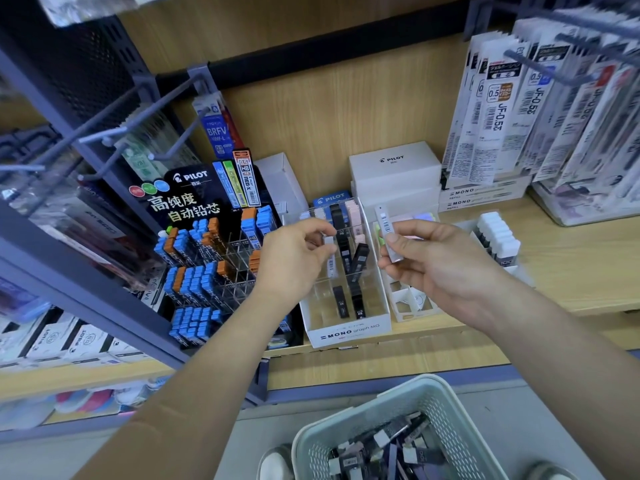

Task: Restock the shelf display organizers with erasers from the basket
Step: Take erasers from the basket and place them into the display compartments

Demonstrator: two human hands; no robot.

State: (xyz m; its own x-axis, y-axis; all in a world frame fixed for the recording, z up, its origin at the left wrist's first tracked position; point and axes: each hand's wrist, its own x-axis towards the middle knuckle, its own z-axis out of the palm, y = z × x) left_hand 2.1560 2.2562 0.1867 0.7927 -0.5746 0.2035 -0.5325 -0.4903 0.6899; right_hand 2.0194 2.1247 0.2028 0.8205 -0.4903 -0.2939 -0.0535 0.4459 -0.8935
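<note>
My left hand [298,258] pinches a slim white stick eraser [330,261] and holds it over the clear MONO organizer [346,332] on the wooden shelf. Several black and pink sticks stand in that organizer's slots. Just right of the organizer, my right hand [426,258] grips another slim white barcoded eraser [388,233], tilted upright. The pale green basket [436,396] sits at the bottom, holding several dark and white eraser sticks.
A black PILOT lead display [207,237] stands left of the organizer. White PILOT boxes [394,171] sit behind it. A white cardboard divider tray [408,303] lies under my right hand. Block erasers [498,237] stand to the right, and refill packs [519,109] hang above them.
</note>
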